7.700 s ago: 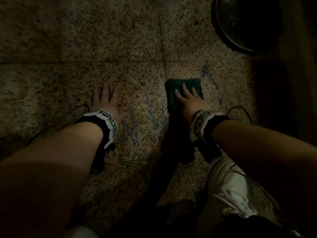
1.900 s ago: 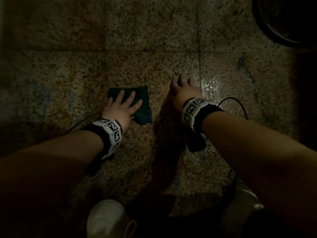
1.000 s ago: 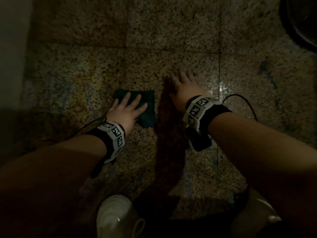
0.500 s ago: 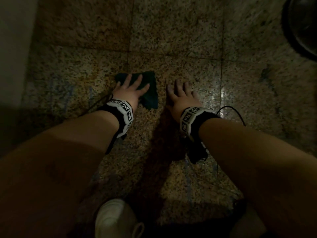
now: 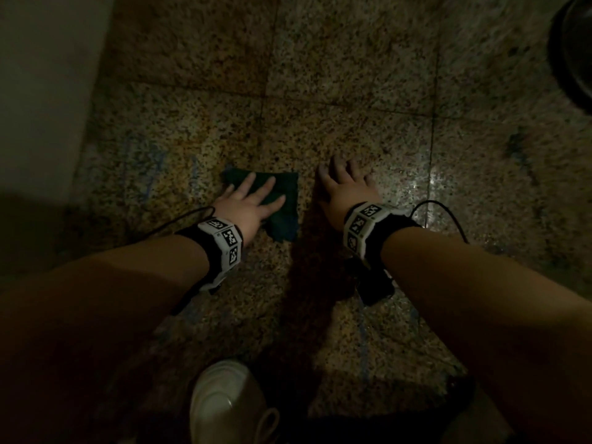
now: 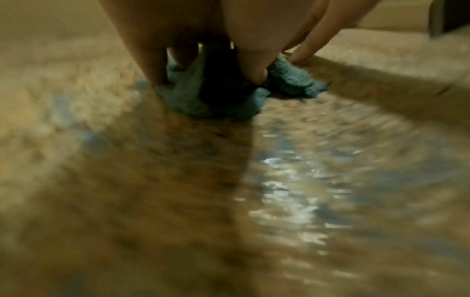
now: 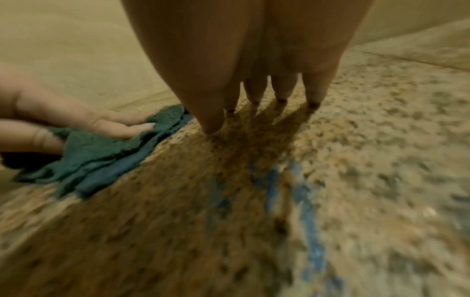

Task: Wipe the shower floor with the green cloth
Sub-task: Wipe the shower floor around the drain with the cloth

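The green cloth (image 5: 282, 203) lies folded on the speckled granite shower floor (image 5: 336, 129). My left hand (image 5: 250, 200) presses flat on it with straight, spread fingers. The cloth (image 6: 223, 100) bunches under the palm in the left wrist view. My right hand (image 5: 346, 184) rests flat on the bare wet floor just right of the cloth, holding nothing. In the right wrist view its fingertips (image 7: 211, 128) touch the tiles beside the cloth (image 7: 101, 156) and the left hand's fingers (image 7: 119, 128). Blue streaks (image 7: 305, 201) mark the floor.
A pale wall (image 5: 41, 91) borders the floor on the left. A dark round basin (image 5: 573, 49) sits at the far right. My white shoe (image 5: 224, 405) stands below the hands. Wet glare (image 5: 435, 181) shines right of the right hand.
The left hand has pulled the cloth back toward me after pushing it away half a second ago. The right hand stays flat on the floor beside it.
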`<state>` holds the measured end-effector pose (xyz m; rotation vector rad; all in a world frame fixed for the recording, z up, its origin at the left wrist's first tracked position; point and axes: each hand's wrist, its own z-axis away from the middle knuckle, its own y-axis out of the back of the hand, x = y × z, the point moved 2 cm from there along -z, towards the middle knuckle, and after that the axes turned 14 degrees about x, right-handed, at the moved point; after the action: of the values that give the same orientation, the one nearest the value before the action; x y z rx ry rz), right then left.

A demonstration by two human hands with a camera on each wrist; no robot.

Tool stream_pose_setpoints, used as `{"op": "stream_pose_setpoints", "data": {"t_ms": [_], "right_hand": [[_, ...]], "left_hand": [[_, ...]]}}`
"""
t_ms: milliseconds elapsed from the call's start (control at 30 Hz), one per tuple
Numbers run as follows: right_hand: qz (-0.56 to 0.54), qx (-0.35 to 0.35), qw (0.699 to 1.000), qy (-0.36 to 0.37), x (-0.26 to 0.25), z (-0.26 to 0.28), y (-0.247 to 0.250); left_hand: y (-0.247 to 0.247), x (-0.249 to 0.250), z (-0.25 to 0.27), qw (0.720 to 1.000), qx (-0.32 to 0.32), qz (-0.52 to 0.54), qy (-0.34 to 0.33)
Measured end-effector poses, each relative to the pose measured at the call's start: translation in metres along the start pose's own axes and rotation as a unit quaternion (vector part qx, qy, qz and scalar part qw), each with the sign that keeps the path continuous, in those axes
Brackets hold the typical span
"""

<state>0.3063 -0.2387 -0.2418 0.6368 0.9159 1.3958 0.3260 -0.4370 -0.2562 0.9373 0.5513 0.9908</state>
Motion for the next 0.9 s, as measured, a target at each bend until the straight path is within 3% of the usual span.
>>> {"op": "stream_pose_setpoints", "data": {"t_ms": [333, 600, 767, 900], "right_hand": [[0.011, -0.017, 1.0, -0.007, 0.002, -0.003, -0.003], [-0.003, -0.015, 1.0, -0.025, -0.001, -0.004, -0.001], [-0.001, 0.032, 0.999, 0.005, -0.013, -0.005, 0.008], [0.01, -0.011, 1.0, 0.019, -0.026, -0.009, -0.004]], "left_hand": [[0.043, -0.003, -0.049, 0.998, 0.018, 0.03, 0.045], [0.018, 0.003, -0.004, 0.999, 0.006, 0.032, 0.031], [0.0, -0.009, 0.018, 1.0, 0.006, 0.018, 0.02], [0.001, -0.016, 0.009, 0.999, 0.01, 0.03, 0.023]]}}
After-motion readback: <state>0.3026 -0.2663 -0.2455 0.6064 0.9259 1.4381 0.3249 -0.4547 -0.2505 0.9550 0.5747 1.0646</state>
